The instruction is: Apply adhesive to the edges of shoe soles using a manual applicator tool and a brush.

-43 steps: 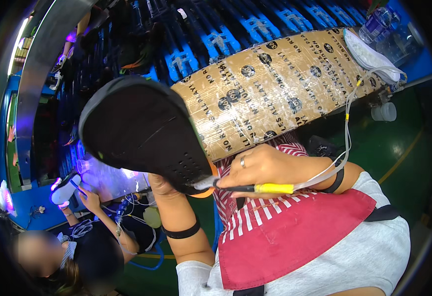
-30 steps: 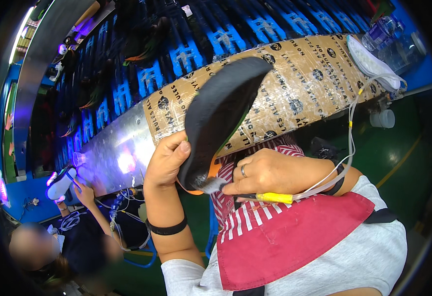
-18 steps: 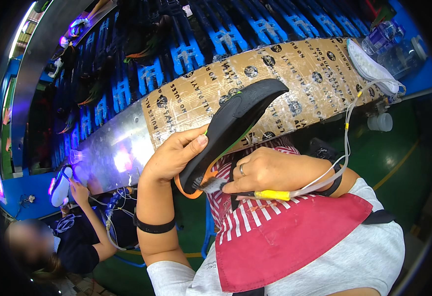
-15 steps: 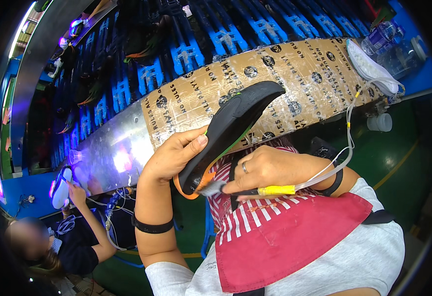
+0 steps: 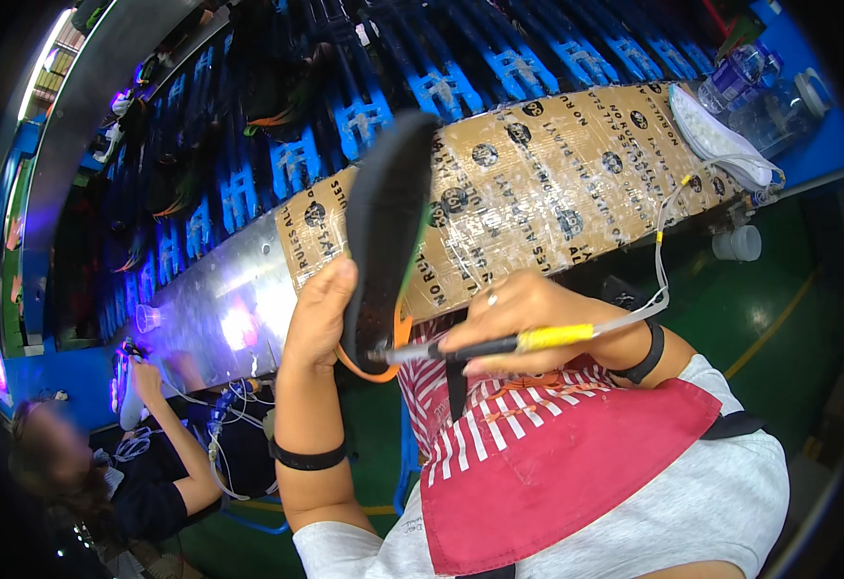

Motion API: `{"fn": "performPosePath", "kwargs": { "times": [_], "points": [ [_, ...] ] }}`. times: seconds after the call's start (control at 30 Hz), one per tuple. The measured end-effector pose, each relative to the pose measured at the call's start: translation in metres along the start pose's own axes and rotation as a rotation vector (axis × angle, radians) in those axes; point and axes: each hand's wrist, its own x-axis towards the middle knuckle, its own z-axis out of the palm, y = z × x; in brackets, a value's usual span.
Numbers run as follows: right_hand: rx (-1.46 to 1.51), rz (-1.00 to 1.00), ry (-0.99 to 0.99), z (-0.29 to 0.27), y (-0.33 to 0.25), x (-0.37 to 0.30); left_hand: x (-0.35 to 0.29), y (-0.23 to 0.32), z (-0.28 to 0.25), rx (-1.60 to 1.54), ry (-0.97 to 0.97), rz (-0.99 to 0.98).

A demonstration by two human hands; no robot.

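Note:
A black shoe sole (image 5: 383,232) with an orange heel rim and a green edge stands steeply tilted, its toe end pointing away from me. My left hand (image 5: 318,314) grips it near the heel, thumb along its side. Wrapped round a brush (image 5: 494,346) with a black handle and yellow band, my right hand (image 5: 528,314) holds the bristles against the inside of the sole's heel. From the brush handle a clear tube (image 5: 655,299) runs up to the right. Motion blurs the sole's toe end.
Taped cardboard (image 5: 528,193) covers the bench before me, with a conveyor of blue racks (image 5: 446,92) beyond. At the right are a white sole-shaped piece (image 5: 716,145), a bottle (image 5: 731,77) and a white cup (image 5: 736,243). A co-worker (image 5: 166,492) handles a shoe (image 5: 131,396) at left.
My left hand has turned the sole more upright, its toe end swinging left and away. The brush has stayed at the heel, and the co-worker's shoe has tilted.

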Motion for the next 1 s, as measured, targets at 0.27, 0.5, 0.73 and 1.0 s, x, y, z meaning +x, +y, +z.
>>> {"fn": "performPosePath", "kwargs": {
  "times": [0.27,0.5,0.73,1.0],
  "points": [
    [0.155,0.218,0.336,-0.023,-0.006,-0.009,-0.020,-0.008,-0.022,-0.803,0.124,0.743],
    [0.147,0.267,0.428,-0.024,-0.003,-0.013,-0.045,-0.074,-0.040,-1.203,0.218,0.424],
    [0.195,0.412,0.469,-0.021,-0.003,-0.008,-0.054,-0.099,0.008,-1.267,-0.212,0.189],
    [0.306,0.435,0.481,-0.006,-0.015,0.003,-0.035,-0.110,0.039,-1.202,-0.100,0.080]
  ]
}}
